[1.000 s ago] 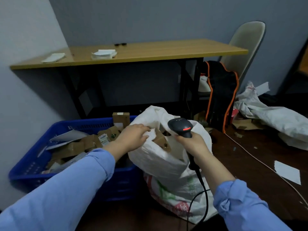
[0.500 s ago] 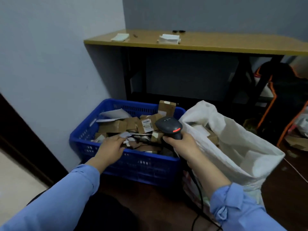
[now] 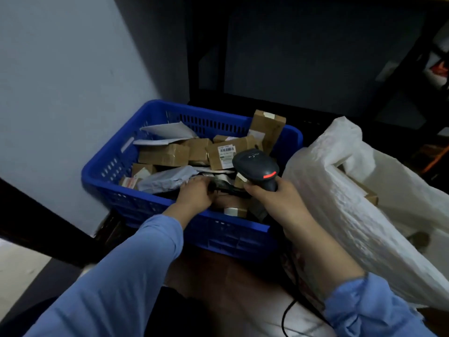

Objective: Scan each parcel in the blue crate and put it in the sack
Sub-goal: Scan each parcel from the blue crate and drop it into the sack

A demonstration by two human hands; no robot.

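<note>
The blue crate (image 3: 104,166) stands on the floor against the wall, filled with several brown boxes and grey mailers. A brown box with a barcode label (image 3: 227,154) lies near its middle, and a grey mailer (image 3: 167,178) lies at the front. My left hand (image 3: 195,197) reaches into the front of the crate, its fingers curled round a dark parcel (image 3: 220,187). My right hand (image 3: 274,200) grips the black barcode scanner (image 3: 257,166) over the crate's right end; its red light is on. The white sack (image 3: 340,198) stands open to the right, with a brown box partly visible inside.
The scanner's black cable (image 3: 285,314) trails down across the dark floor between my arms. A dark desk frame (image 3: 194,45) rises behind the crate. The grey wall is on the left, with a dark door frame (image 3: 36,215) below it.
The view has dropped and closed in on the crate. My left hand has moved right across the crate's front and taken hold of a dark parcel. The scanner stays in my right hand.
</note>
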